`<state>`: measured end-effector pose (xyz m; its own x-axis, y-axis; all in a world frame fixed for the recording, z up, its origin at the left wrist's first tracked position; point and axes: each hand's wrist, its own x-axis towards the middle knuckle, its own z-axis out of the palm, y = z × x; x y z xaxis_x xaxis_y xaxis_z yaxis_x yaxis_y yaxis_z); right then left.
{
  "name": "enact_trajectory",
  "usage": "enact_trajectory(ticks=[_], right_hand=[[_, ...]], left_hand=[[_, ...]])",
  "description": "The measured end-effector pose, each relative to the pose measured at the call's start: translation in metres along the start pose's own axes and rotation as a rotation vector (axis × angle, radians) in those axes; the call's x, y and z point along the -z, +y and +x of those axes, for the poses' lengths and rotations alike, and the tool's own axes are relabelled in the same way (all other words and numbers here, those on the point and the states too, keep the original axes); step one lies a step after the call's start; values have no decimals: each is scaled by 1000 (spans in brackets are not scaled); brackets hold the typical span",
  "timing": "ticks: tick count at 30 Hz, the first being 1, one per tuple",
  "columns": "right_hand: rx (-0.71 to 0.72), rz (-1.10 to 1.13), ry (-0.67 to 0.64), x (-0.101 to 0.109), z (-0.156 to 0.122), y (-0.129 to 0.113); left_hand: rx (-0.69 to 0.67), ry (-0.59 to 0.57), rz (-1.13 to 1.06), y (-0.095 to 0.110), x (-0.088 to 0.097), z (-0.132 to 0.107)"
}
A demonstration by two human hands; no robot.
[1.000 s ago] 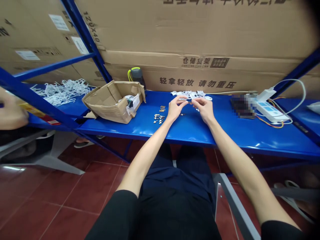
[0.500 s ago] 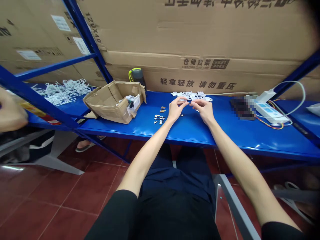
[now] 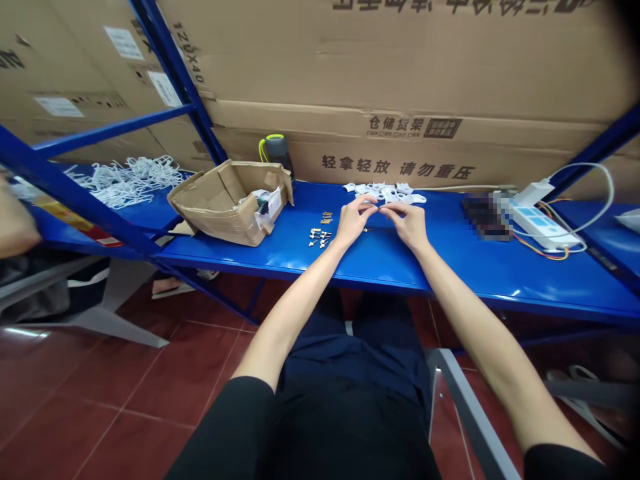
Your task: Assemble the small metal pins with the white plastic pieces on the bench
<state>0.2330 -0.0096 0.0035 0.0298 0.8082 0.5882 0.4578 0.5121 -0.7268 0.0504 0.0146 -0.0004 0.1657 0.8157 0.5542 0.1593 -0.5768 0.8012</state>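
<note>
My left hand (image 3: 352, 221) and my right hand (image 3: 411, 224) meet above the blue shelf (image 3: 450, 260), fingertips pinched together on a small white part (image 3: 379, 206) held between them. Just behind the hands lies a pile of white plastic pieces (image 3: 385, 193). A few small metal screws and pins (image 3: 319, 236) lie on the shelf left of my left hand.
A torn cardboard box (image 3: 231, 201) with bagged parts stands at the left, a dark bottle with a green loop (image 3: 277, 151) behind it. White wire hooks (image 3: 127, 179) are heaped far left. A power strip with cables (image 3: 540, 221) lies at the right. Another person's hand (image 3: 14, 223) shows at the left edge.
My hands have stayed together on the small part, shifting only slightly. The other person's hand at the left edge has drawn further out of view.
</note>
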Motion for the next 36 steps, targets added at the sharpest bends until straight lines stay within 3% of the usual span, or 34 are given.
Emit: enact_trajectory(ticks=[5, 16, 24, 36], right_hand=[[31, -47, -11, -1, 1, 4], [-60, -10, -74, 4, 2, 5], [-244, 296, -175, 7, 3, 13], [-360, 533, -232, 8, 2, 7]], left_hand=[[-8, -11, 37, -2, 0, 0], [7, -67, -15, 2, 3, -2], [13, -126, -171, -4, 1, 1], [90, -207, -288, -16, -1, 4]])
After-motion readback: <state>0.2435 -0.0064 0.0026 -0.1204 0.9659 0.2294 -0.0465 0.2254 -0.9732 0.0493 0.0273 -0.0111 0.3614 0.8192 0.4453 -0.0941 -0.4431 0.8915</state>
